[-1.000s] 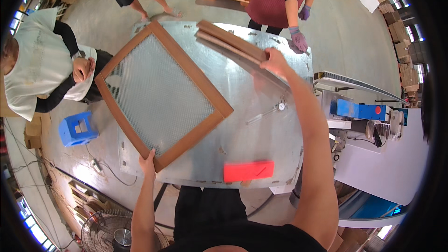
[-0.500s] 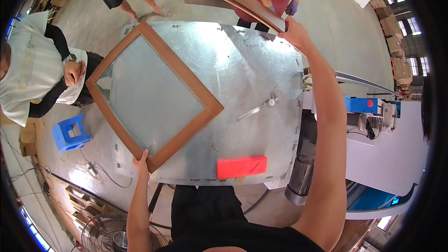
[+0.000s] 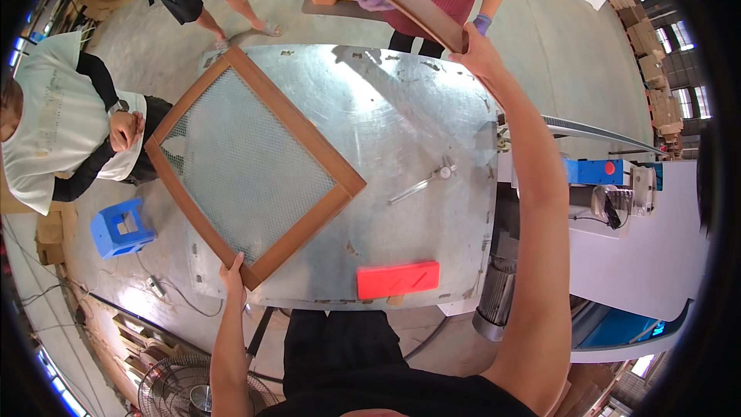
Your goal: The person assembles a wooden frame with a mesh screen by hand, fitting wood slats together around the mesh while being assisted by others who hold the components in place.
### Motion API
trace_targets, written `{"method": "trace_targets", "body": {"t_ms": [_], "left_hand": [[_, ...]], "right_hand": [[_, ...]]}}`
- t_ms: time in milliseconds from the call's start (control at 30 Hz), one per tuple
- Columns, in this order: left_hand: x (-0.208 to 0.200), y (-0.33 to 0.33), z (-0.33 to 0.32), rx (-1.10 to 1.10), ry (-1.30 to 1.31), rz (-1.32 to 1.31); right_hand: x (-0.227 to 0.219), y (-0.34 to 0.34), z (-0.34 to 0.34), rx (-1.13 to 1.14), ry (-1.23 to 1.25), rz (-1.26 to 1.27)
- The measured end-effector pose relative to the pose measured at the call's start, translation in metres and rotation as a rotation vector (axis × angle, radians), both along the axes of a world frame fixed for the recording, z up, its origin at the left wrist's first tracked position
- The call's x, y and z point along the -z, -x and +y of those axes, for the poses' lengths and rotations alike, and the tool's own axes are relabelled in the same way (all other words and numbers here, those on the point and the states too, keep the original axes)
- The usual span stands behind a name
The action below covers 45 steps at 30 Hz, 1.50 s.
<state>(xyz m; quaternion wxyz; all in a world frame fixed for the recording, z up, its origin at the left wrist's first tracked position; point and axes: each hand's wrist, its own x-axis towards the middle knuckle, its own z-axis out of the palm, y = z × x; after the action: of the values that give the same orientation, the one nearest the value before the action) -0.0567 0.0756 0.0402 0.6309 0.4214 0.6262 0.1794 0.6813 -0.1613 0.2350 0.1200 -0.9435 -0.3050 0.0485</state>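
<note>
My left hand (image 3: 233,272) grips the near corner of a brown wooden frame (image 3: 295,118) filled with clear mesh-like sheet. The frame stands corner-down over the left part of a metal-topped table (image 3: 455,123). My right hand (image 3: 480,55) reaches out to the far right and is closed on the end of a second brown frame piece (image 3: 417,8), seen almost edge-on, so its full shape is hidden. Across the table, a co-worker's purple-gloved hand (image 3: 372,0) is at its far end.
On the table lie a dial caliper (image 3: 443,173) and a red case (image 3: 397,279). A co-worker in a white shirt (image 3: 54,123) stands left, near a blue stool (image 3: 122,228). A fan (image 3: 166,386) is at lower left, a white-topped machine (image 3: 641,255) at right.
The second frame piece has shifted slightly left and away with my right hand. The co-worker's gloved hand has come up to its far end. My left hand keeps its hold.
</note>
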Motion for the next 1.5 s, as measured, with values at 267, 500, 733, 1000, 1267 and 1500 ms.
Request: {"method": "trace_targets", "body": {"t_ms": [267,500,733,1000,1267,1500], "left_hand": [[-0.001,0.001,-0.001,0.016,-0.049,-0.013],[-0.003,-0.004,-0.006,0.034,-0.083,0.021],[0.003,-0.001,-0.003,0.046,-0.1,-0.01],[-0.013,-0.016,-0.01,-0.002,-0.08,0.058],[-0.004,-0.01,-0.006,0.027,-0.119,0.022],[0.004,-0.001,0.003,0.055,-0.049,0.049]], "right_hand": [[0.0,-0.013,0.002,0.139,-0.013,0.053],[0.014,-0.023,0.006,0.277,-0.001,-0.091],[0.014,-0.025,-0.003,0.256,-0.23,-0.031],[-0.043,0.035,-0.129,0.269,-0.612,-0.074],[-0.151,0.019,-0.383,0.91,-0.182,-0.983],[-0.212,0.076,-0.4,0.99,-1.026,0.03]]}}
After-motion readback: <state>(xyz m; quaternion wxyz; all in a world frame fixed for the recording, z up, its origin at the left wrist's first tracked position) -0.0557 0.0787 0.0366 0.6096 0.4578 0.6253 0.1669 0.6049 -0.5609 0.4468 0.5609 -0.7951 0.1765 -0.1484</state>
